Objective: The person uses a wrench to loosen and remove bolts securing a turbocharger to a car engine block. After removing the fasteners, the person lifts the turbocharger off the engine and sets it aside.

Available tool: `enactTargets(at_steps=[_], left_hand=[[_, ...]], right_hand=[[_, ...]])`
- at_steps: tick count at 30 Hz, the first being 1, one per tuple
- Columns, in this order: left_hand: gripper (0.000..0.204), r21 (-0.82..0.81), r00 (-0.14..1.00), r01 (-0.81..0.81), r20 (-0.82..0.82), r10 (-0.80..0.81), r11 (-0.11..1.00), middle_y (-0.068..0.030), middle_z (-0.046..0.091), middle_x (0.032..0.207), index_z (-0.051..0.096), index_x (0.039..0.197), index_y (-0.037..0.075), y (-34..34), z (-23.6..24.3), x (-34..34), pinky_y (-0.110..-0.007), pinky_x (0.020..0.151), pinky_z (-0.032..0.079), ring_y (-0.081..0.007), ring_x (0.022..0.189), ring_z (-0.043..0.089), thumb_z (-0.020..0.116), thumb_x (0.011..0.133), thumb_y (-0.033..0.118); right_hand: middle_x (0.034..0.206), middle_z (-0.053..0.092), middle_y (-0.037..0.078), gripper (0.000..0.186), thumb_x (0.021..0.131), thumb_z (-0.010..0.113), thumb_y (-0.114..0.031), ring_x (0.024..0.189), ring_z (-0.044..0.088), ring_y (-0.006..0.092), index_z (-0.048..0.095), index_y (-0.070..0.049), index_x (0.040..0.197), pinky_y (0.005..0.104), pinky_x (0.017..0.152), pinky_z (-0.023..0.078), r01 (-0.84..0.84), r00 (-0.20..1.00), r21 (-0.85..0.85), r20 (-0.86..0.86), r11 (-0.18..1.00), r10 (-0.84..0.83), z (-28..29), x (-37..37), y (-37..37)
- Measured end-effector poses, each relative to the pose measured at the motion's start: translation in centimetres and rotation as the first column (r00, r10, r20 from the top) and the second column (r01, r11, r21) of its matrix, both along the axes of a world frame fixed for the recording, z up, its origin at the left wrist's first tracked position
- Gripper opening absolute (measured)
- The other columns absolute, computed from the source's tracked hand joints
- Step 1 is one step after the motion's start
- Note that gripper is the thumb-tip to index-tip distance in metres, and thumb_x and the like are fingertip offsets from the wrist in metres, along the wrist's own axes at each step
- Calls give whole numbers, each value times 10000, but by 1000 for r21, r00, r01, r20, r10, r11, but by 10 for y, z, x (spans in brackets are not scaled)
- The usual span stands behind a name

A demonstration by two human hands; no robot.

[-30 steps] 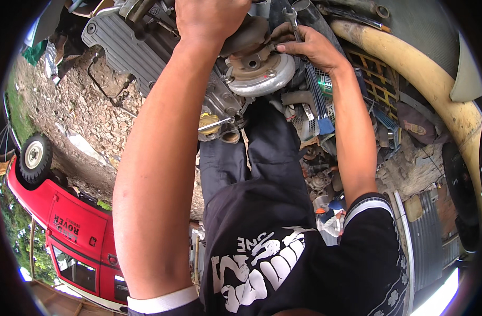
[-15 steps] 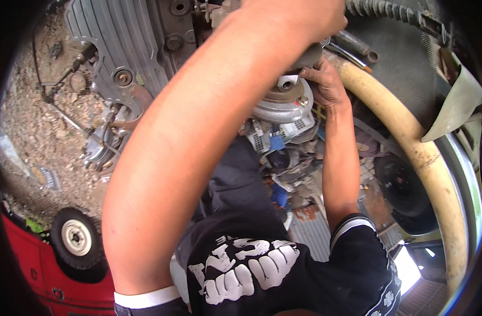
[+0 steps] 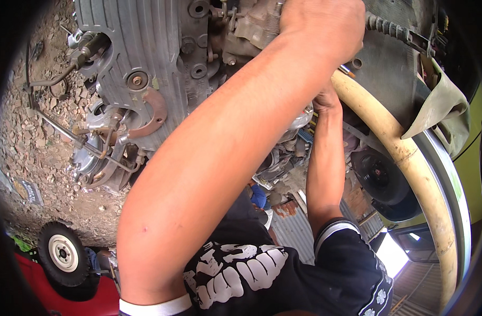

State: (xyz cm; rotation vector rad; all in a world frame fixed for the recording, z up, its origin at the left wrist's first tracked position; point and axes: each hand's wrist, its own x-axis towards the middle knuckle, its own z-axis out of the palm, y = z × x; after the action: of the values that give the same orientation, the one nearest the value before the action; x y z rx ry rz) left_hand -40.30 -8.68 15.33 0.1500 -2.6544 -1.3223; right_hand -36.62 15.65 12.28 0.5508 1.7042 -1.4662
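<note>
My left hand (image 3: 325, 23) is curled closed at the top of the view, beside a dirty grey metal casting (image 3: 250, 39). Its fingers face away, so whatever they hold is hidden. Just below it, my right hand (image 3: 328, 100) shows only in part, its fingers covered by my left wrist. Next to the right hand, a sliver of a round silver metal housing (image 3: 302, 120) is visible; my left forearm covers the rest. A thin metal rod's orange tip (image 3: 348, 71) pokes out beside my left hand.
A ribbed grey metal cover (image 3: 141, 47) and metal pipes (image 3: 59, 124) lie to the left over stony ground (image 3: 57, 168). A pale yellow pole (image 3: 378, 113) curves down the right, with a ribbed black hose (image 3: 391, 29) above. A red vehicle's wheel (image 3: 64, 253) stands lower left.
The view has shifted, bringing more of the ribbed cover and casting into sight. My left forearm now covers most of the round housing and my right hand's fingers, which showed against the housing before.
</note>
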Motion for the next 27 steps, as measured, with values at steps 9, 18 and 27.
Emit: enactTargets(at_steps=[9,18,27], left_hand=[[199,49,995,-89,-49,91,995,-151,739,920,770,830,27,11,-11,-10,-429,946,453,-302,1008,652,634,823,173],[201,97,984,-129,-108,139,987,-173,735,876,757,780,2,9,-9,-8,-435,932,479,-322,969,663,635,816,158],[226,86,989,-133,-46,138,987,-169,743,919,763,800,-6,6,-7,-8,-442,951,488,-336,993,659,640,846,178]], right_hand=[[1145,711,162,515,792,716,13,1001,707,236,577,83,1282,349,943,548,16,1000,46,-23,999,-15,5,9,-13],[924,568,-14,394,1073,562,-243,641,401,46,597,-21,1396,218,565,329,364,909,253,-307,897,-282,45,45,-24],[904,662,185,394,934,669,-72,789,633,336,687,-75,1327,413,762,494,-470,532,839,19,276,847,180,46,-74]])
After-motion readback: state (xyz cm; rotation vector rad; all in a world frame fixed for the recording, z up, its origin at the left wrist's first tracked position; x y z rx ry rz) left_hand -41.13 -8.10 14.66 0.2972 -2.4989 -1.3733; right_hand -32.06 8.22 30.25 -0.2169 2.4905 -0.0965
